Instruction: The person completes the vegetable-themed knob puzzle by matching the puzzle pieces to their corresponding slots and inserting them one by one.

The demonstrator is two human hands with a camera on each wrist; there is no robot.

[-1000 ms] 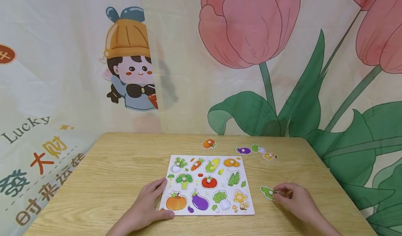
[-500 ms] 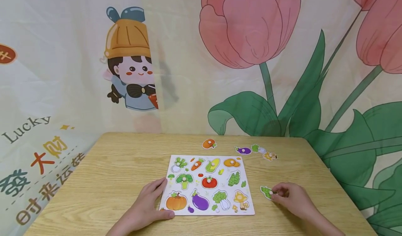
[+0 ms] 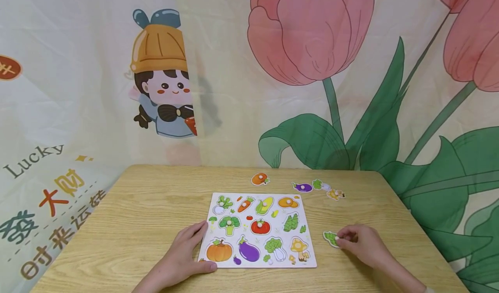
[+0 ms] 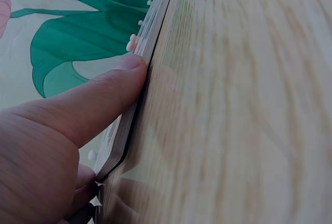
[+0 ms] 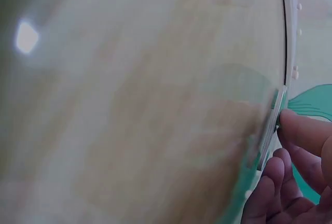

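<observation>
A white vegetable peg puzzle board (image 3: pixel 269 241) lies flat on the table. My left hand (image 3: pixel 177 252) holds its near left corner, the fingers along the left side and the thumb on the front edge; the left wrist view shows the thumb (image 4: pixel 111 86) pressed against that edge. To the right of the board, my right hand (image 3: pixel 362 243) pinches a green leafy-looking puzzle piece (image 3: pixel 329 238) by its pale knob. In the right wrist view that piece (image 5: pixel 271 130) appears edge-on, close over the table. On the board, a matching green picture (image 3: pixel 290 223) shows without a knob.
Behind the board lie loose pieces: a pumpkin (image 3: pixel 260 179), an eggplant (image 3: pixel 302 187), a bok choy (image 3: pixel 320 184) and a mushroom (image 3: pixel 335 194). Knobbed pieces such as the tomato (image 3: pixel 260 226) and broccoli (image 3: pixel 229 225) sit in the board. A printed curtain (image 3: pixel 230 89) hangs behind the wooden table (image 3: pixel 136 223).
My right fingers have closed in on the green piece's knob, and the piece has tilted slightly. The left hand and board have stayed in place.
</observation>
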